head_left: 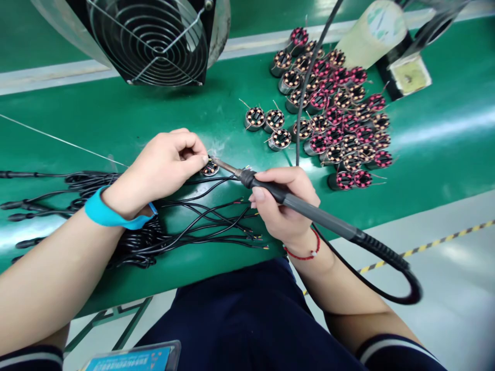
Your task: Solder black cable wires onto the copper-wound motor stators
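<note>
My right hand (286,201) is wrapped round a soldering iron (325,214), its hot tip pointing left. The tip reaches a small wound motor stator (210,167) standing on the green bench. At the stator's left edge my left hand (170,162) has thumb and forefinger pinched. A thin silvery solder wire (62,138) runs from the left edge of the view to behind this hand; the fingers hide its end. Under and beside my left hand lies a bundle of black cables (143,237), their stripped coloured ends pointing right.
Many more stators (340,118), with red or copper windings, stand at the back right. A fan with a wire guard (158,50) is at the back left. Behind the stators are a pale roll (373,31) and a sponge tray (410,76). The iron's cord (303,98) crosses before them.
</note>
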Tool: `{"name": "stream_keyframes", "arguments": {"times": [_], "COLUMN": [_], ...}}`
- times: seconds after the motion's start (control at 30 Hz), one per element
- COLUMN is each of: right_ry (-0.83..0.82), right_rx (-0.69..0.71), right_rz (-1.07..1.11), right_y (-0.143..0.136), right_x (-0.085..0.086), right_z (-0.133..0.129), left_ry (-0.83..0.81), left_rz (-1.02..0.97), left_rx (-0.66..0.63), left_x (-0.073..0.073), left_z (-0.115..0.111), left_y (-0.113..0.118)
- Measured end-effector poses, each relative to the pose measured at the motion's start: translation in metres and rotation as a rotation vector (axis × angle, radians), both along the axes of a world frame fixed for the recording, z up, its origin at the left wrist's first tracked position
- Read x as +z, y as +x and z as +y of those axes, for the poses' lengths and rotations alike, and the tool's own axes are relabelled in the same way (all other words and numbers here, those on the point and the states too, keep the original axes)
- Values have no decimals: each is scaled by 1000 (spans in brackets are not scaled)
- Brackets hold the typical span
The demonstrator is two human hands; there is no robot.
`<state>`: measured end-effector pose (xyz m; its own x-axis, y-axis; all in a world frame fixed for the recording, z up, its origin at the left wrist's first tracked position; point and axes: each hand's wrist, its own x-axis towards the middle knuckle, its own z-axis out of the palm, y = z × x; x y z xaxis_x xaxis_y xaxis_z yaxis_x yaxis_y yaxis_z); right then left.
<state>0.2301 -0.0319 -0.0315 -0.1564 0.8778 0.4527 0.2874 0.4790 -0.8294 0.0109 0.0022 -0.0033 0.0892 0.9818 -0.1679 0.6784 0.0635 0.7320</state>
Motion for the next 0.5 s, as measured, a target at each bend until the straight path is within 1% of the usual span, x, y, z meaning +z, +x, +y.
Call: {"name": "stream_keyframes", "arguments": {"times": [0.13,0.37,0.43,0.5], "right_ry": [-10,17,31,5], "right_rx": [19,2,30,94], "right_rz": [21,40,-4,-55], "right_y": [0,1,0,-1], "right_x": [0,-3,0,6], "right_z": [0,2,4,8], "left_ry": [-10,-31,-36,-30], "left_rz": [9,8,9,4], "left_rx": [8,27,30,26], "left_x": [2,3,4,3], "left_z": [-1,-1,-1,0], "left_y": [1,3,3,2]}}
